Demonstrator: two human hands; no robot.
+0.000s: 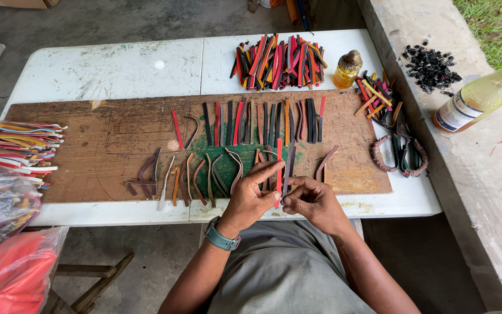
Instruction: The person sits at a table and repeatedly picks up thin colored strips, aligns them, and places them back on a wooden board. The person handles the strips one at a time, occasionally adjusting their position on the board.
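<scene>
Grey cloth over the lap fills the near edge, and just beyond it both hands meet at the near rim of the bench (117,70). Left hand (251,197), with a teal watch (222,237) on its wrist, pinches a flat red strip (278,171) between thumb and fingers; right hand (312,200) is closed on the lower end of a dark brown strip (289,168) just beside it. Both strips stand upright, side by side, thin and rubbery in look.

Beneath them lies a worn wooden board (106,145) with a patch of green paint. On it run two rows of strips: a far row (251,122) of straight ones in red, black, green and orange, and a near row (193,177) of curled brown and tan ones; too many overlap to count surely.

Farther off sits a heap of mixed strips (280,61). To the right stand one small amber bottle (347,70), scissors with wrapped handles (402,148), and one large yellow bottle (480,96) on a concrete ledge. At the left lies a stack of pale and red strips (21,148).
</scene>
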